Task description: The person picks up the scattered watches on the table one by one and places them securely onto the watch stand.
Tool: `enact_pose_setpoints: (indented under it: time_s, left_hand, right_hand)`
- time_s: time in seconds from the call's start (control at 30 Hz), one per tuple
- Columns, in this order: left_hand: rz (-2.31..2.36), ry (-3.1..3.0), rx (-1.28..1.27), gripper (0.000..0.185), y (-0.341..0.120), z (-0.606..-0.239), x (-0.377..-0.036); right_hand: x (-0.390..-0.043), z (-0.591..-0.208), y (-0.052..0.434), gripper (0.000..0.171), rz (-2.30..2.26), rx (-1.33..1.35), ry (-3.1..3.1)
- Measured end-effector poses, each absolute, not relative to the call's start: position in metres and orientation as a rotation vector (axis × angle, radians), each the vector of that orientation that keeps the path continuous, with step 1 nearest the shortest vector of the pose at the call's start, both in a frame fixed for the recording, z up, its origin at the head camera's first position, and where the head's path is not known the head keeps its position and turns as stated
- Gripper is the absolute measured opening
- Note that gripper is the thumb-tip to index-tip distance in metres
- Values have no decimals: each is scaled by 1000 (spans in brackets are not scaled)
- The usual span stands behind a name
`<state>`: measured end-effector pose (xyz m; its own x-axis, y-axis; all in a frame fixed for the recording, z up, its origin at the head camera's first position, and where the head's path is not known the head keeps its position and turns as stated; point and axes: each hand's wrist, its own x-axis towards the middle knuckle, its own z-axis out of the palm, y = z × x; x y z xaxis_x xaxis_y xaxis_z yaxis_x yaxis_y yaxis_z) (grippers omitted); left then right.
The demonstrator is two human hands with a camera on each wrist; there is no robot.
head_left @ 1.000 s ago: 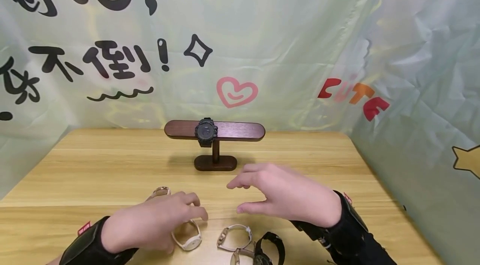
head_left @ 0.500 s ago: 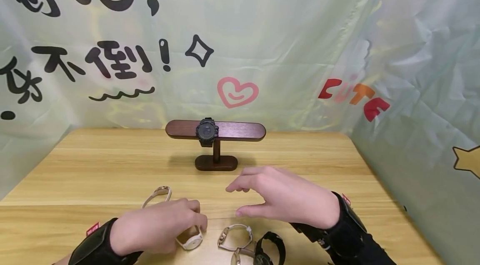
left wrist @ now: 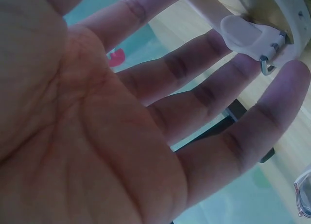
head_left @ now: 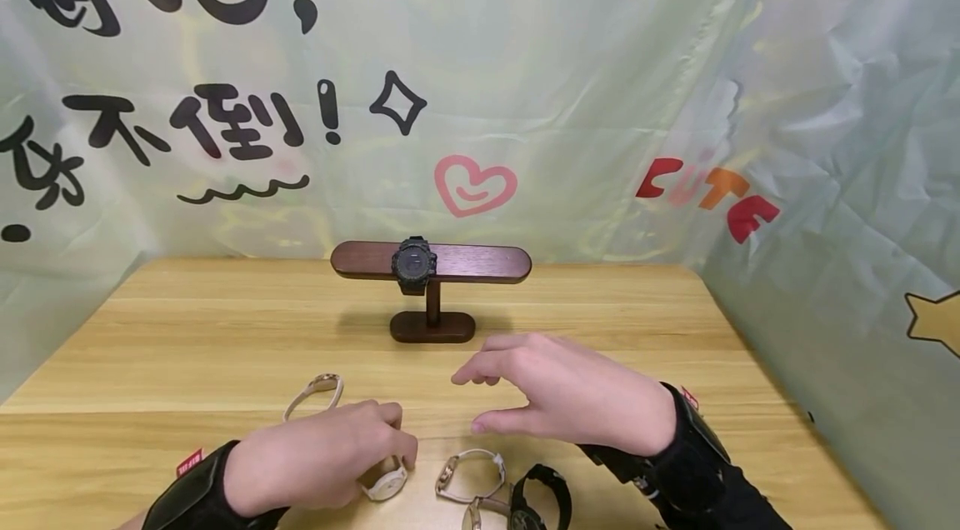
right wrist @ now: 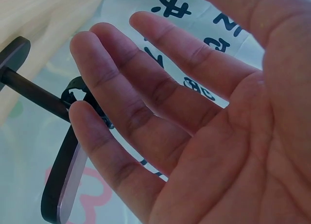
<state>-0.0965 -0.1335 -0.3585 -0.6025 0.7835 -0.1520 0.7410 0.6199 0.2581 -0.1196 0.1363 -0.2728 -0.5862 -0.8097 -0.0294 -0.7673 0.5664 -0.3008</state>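
Note:
My left hand (head_left: 330, 455) is low over the table, fingers bent down and gripping the strap of a white wristwatch (head_left: 387, 486), whose round dial faces up. In the left wrist view, the fingertips lie against the white strap at its buckle (left wrist: 250, 37); the thumb is mostly out of that view. Held above the table to the right, my right hand (head_left: 555, 388) has loosely bent fingers, thumb apart, and nothing in it. The right wrist view shows its bare palm (right wrist: 218, 151). Nearest to it are a white-strapped watch (head_left: 471, 473) and a black watch (head_left: 551, 488).
A dark wooden watch stand (head_left: 480, 262) with a black digital watch (head_left: 413, 263) on its bar stands at the back. Behind my left hand lies a pale watch (head_left: 324, 384). Another light-banded watch (head_left: 472, 516) touches the front edge of view. A printed cloth (head_left: 562, 80) hangs behind.
My left hand has come down and slightly right, its fingers closing on the white watch's strap. The watch has shifted slightly. My right hand has barely moved.

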Motion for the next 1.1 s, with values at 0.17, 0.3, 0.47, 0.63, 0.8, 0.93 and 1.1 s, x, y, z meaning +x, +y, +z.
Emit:
enact_pose_setpoints:
  time_s: [0.17, 0.3, 0.47, 0.63, 0.8, 0.93, 1.1]
  left_hand:
    - [273, 2595, 1305, 42, -134, -358, -97]
    - [297, 2601, 1347, 40, -136, -360, -98]
    - [335, 2582, 1361, 40, -138, -361, -100]
    - [394, 2543, 1384, 39, -141, -360, -105]
    - [473, 2510, 1413, 37, -143, -359, -111]
    - [535, 2498, 1435, 37, -146, -358, -116]
    - [580, 2484, 1399, 39, -149, -357, -122]
  right_hand:
    - [-120, -274, 136, 37, -391, -1320, 2635]
    - [-120, -274, 136, 36, -404, -1329, 2635]
    - [-122, -275, 136, 36, -407, -1337, 2639]
    - [-123, -275, 136, 36, -424, -1310, 2622]
    - [-125, -275, 137, 37, -424, -1306, 2614]
    - [-127, -275, 137, 37, -426, -1297, 2616]
    - [-129, -275, 138, 37, -439, -1272, 2605]
